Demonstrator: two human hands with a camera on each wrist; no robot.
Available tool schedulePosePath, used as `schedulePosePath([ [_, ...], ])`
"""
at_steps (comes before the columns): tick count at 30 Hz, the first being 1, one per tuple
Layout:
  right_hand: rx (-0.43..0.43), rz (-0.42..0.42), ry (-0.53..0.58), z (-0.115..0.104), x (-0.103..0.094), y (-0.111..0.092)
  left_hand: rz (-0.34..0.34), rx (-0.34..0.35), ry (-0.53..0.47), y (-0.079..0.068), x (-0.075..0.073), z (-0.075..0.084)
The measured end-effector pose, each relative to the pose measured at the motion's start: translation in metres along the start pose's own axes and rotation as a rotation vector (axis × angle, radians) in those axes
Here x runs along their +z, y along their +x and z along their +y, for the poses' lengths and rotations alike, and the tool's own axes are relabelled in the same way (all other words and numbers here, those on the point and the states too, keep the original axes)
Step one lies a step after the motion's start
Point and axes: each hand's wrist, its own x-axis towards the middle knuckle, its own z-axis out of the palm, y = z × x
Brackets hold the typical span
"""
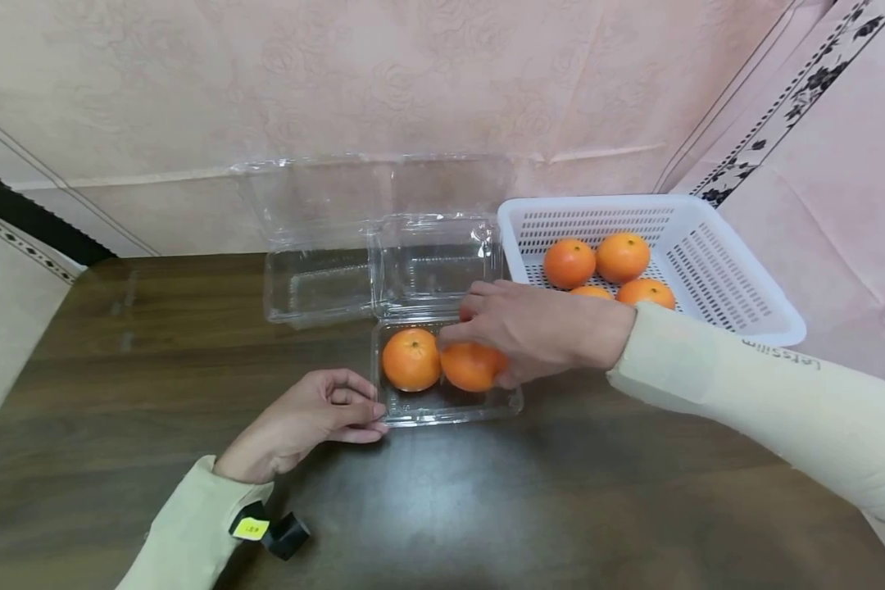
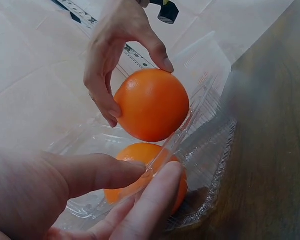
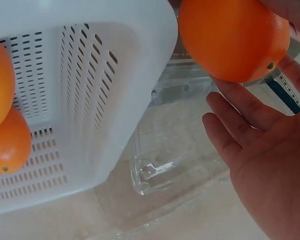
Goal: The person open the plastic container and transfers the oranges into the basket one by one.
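A clear plastic container point(image 1: 450, 419) lies on the dark wooden table, with one orange point(image 1: 410, 360) in its left part. My left hand point(image 1: 310, 422) pinches the container's near left edge between thumb and fingers, seen close up in the left wrist view. A second orange point(image 2: 154, 105) is held by my right hand point(image 1: 534, 332), thumb on one side and fingers on the other. In the head view that orange overlaps the container's right part, beside the first. The right wrist view shows the held orange point(image 3: 235, 37) against the fingers.
A white slotted basket point(image 1: 737, 279) with several oranges point(image 1: 623, 256) stands at the right, behind my right forearm. Further clear plastic containers point(image 1: 317, 287) with raised lids stand at the back, against a pale patterned cloth point(image 1: 339, 82).
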Motion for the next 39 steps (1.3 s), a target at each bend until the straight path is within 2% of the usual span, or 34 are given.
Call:
schedulePosePath([
  [16, 0.024, 0.021, -0.010, -0.002, -0.021, -0.012, -0.051, 0.013, 0.001, 0.001, -0.002, -0.003],
  [20, 0.033, 0.041, -0.035, -0.001, -0.025, -0.016, -0.050, 0.006, 0.010, 0.001, -0.002, -0.003],
  [26, 0.054, 0.022, -0.057, -0.002, -0.031, -0.018, -0.052, 0.010, 0.010, 0.000, -0.002, -0.003],
  [31, 0.064, 0.008, -0.044, -0.001, -0.038, -0.023, -0.049, 0.014, 0.017, -0.001, -0.001, -0.002],
  [39, 0.076, 0.044, -0.028, 0.004, -0.044, -0.036, -0.043, 0.021, 0.028, 0.001, 0.000, -0.003],
])
